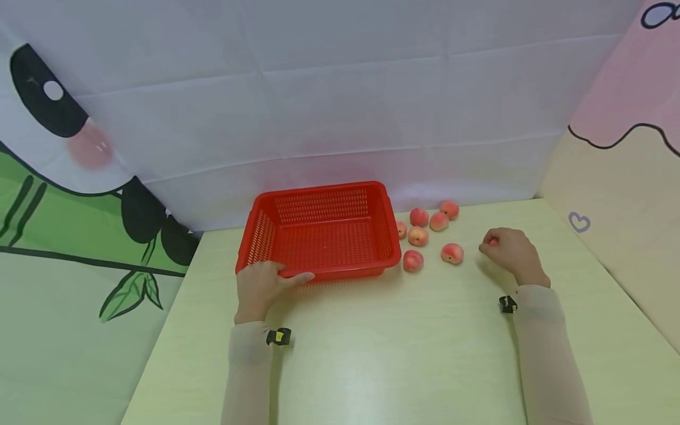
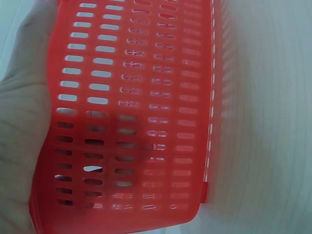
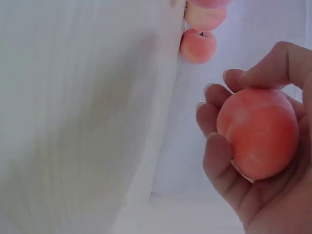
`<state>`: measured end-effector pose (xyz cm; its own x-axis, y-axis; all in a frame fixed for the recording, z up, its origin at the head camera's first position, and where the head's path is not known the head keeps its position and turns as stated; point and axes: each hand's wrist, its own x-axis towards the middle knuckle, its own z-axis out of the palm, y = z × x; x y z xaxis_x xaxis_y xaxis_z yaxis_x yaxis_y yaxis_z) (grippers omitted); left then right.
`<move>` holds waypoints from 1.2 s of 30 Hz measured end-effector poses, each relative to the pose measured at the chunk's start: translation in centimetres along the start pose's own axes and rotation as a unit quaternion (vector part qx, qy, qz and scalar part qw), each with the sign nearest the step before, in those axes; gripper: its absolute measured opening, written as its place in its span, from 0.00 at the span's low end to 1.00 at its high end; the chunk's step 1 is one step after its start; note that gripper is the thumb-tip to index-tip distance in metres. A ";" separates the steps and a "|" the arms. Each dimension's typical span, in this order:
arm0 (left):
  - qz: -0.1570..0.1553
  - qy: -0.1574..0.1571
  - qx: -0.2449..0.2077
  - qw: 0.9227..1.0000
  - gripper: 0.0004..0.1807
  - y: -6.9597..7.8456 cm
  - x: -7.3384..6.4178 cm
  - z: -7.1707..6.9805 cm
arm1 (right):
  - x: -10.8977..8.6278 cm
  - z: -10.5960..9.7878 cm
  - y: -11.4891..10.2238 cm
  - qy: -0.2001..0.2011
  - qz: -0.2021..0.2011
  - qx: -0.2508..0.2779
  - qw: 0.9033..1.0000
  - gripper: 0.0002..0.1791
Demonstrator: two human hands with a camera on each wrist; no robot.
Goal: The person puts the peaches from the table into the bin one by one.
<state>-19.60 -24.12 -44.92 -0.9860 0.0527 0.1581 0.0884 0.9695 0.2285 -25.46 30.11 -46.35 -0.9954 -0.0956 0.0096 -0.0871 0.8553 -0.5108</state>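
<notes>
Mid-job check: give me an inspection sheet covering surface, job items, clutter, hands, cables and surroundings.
Surface: pale, wood-grained tabletop, partly shaded.
Job items: red rectangular perforated plastic basket, upright; seven round red-and-yellow peaches on the table at its right; one round reddish peach held.
Clutter: nothing seen.
Hands: left hand grips the basket's near-left rim; right hand holds the eighth peach, right of the others.
Cables: nothing seen.
Surroundings: creased white cloth backdrop behind; pink-and-cream printed panel at right.
</notes>
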 end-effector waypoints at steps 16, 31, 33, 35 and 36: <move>-0.004 0.011 -0.001 1.000 0.41 0.0 -0.2 -0.1 | -1.4 -0.9 -4.8 0.162 -0.034 0.032 0.986 0.21; -0.005 0.018 -0.016 1.000 0.41 0.1 -0.3 0.1 | -2.8 -2.2 -11.3 0.216 -0.136 0.006 0.967 0.18; -0.001 0.022 -0.013 1.000 0.41 0.0 -0.3 0.0 | -2.8 -2.4 -12.1 0.225 -0.159 -0.002 0.961 0.19; 0.003 0.026 -0.009 1.000 0.41 0.0 -0.3 0.0 | -2.9 -2.5 -13.0 0.236 -0.189 -0.011 0.953 0.20; 0.004 0.027 -0.007 1.000 0.41 0.0 -0.3 0.0 | -2.9 -2.6 -13.4 0.242 -0.204 -0.014 0.948 0.21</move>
<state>-19.32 -24.13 -44.91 -0.9764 0.0468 0.2110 0.0981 0.9659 0.2398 -21.50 20.26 -37.26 -0.7799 -0.1831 0.5985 -0.4641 0.8108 -0.3568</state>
